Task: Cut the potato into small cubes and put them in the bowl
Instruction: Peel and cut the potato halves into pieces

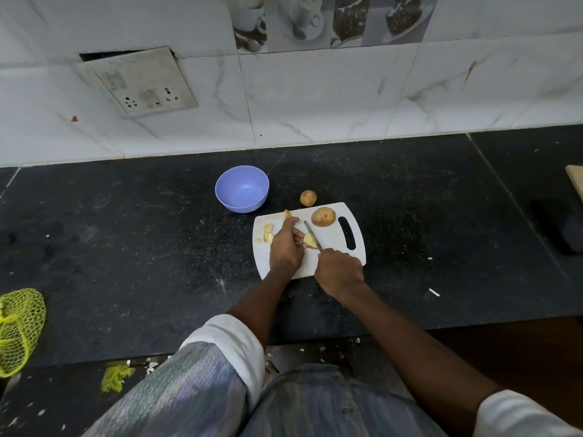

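Note:
A white cutting board lies on the black counter. My left hand holds a pale potato piece down on the board. My right hand grips a knife whose blade lies across that piece. More cut potato slices lie at the board's left end, one at its far edge. A half potato sits on the board near the handle slot. A small whole potato sits on the counter behind the board. The empty purple bowl stands behind the board's left end.
A tiled wall with a switch plate rises behind the counter. A yellow mesh bag hangs over the counter's front edge at the left. A dark object and a wooden board corner lie at the far right.

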